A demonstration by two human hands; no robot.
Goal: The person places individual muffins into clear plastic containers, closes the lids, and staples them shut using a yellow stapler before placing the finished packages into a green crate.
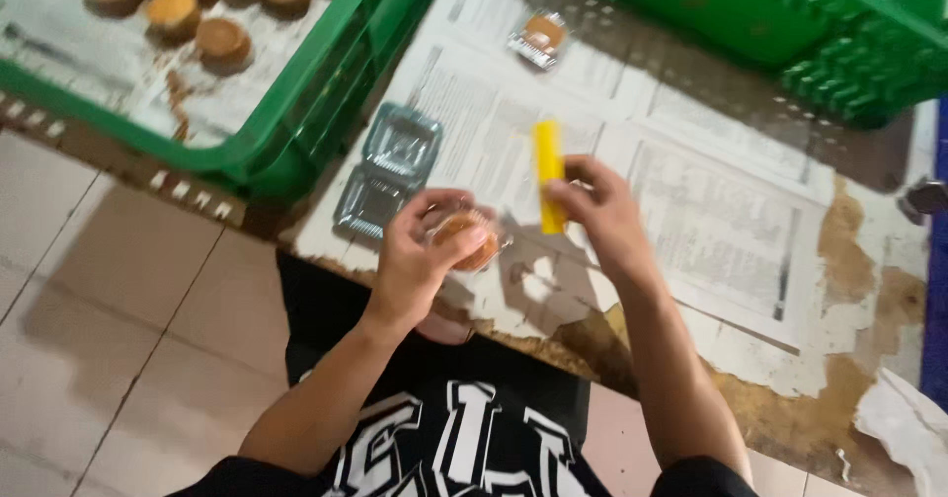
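Note:
My left hand (420, 260) holds a small clear plastic container with a round brown cake (466, 237) inside it, just above the near edge of the paper-covered table (711, 221). My right hand (597, 211) rests on the table with its fingertips closed on the lower end of a yellow strip-shaped object (548, 166), which lies pointing away from me. An open, empty clear clamshell container (387, 169) lies flat on the paper just left of my left hand.
A green crate (316, 102) at the upper left holds several round brown cakes (222, 41) on paper. Another green crate (790, 13) stands at the far right. One packed cake (538, 38) lies further back on the table. Tiled floor (118, 309) is at left.

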